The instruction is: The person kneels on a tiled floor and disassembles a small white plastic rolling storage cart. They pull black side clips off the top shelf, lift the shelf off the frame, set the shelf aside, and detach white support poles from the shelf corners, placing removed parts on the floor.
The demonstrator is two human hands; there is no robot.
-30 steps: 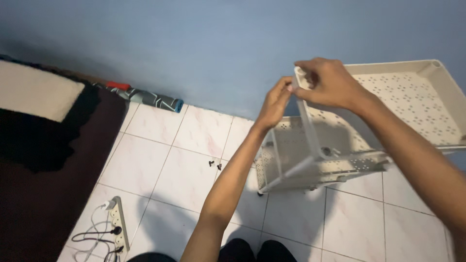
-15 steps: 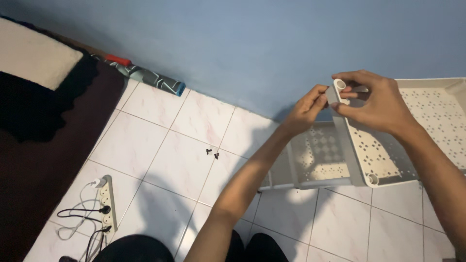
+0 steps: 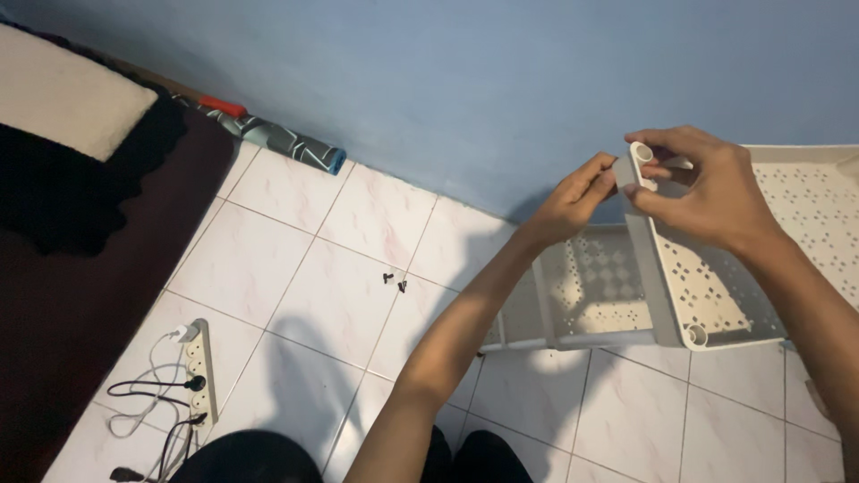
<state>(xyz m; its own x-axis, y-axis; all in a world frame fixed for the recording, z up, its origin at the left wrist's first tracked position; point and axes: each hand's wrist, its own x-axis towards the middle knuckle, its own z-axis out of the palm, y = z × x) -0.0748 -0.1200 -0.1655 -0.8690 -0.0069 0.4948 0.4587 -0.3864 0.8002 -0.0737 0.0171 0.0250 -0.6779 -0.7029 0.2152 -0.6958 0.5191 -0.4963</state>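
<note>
My right hand (image 3: 707,192) grips the near corner of a white perforated plastic tray (image 3: 716,295), which it holds tilted in the air. My left hand (image 3: 573,199) pinches a small grey piece (image 3: 624,170) against the round socket (image 3: 641,152) at that corner. A second perforated tray (image 3: 595,291) sits lower, partly behind the first one and under my left forearm.
Two small dark screws (image 3: 395,282) lie on the white floor tiles. A white power strip (image 3: 199,362) with plugs and cables lies at lower left. A dark mat with a pale cushion (image 3: 63,103) covers the left side. A rolled patterned mat (image 3: 277,139) rests along the blue wall.
The held tray has swung from upright to flatter and shifted right. Both hands have come together at its corner socket.
</note>
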